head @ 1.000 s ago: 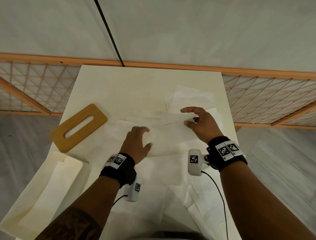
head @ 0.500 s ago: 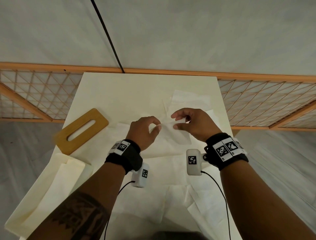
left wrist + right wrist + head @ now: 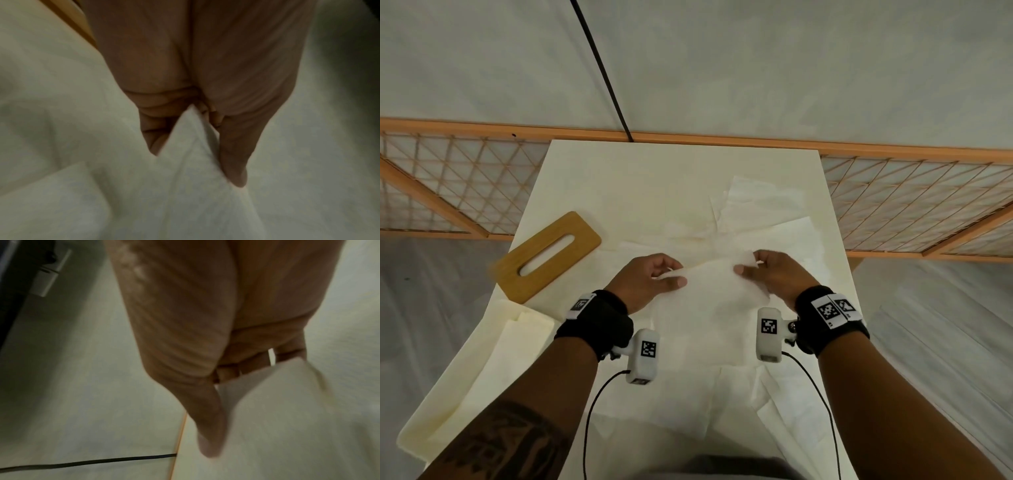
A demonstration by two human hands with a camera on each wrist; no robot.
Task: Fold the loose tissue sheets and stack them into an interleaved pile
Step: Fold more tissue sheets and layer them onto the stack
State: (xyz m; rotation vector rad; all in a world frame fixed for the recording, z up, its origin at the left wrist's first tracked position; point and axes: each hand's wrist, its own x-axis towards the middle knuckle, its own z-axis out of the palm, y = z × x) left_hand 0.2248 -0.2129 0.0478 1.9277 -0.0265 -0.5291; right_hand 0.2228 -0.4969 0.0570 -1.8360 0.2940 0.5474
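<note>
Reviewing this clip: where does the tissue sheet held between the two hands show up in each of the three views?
Head: the tissue sheet spans the centre, between left hand and right hand.
Left wrist: the sheet's corner sits mid-frame, pinched under the thumb.
Right wrist: the sheet fills lower right, held by the fingers.
Shared landmark: the pale table, seen behind the sheet in all three.
</note>
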